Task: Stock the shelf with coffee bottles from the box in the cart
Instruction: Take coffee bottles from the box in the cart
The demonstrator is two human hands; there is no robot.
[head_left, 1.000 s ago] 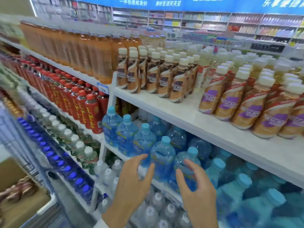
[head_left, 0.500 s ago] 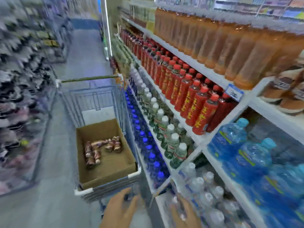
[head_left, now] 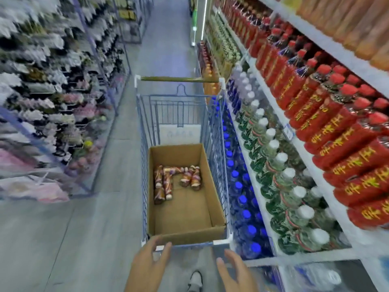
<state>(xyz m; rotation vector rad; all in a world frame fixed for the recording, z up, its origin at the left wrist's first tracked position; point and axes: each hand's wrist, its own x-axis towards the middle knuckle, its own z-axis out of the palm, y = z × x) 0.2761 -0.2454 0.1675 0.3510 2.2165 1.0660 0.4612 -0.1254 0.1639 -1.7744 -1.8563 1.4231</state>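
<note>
Both hands were empty, fingers released and spread: the left hand (head_left: 147, 268) hovered at the near rim of the cart (head_left: 216, 144), the right hand (head_left: 237, 275) just short of it. The coffee bottles (head_left: 168, 180) lay on their sides in the far half of the box (head_left: 185, 236), so the reach should go deep over the near cardboard wall, each hand closing around 1 bottle's body. I counted 1 cart, 1 box and about 6 bottles; blur prevented an exact count.
</note>
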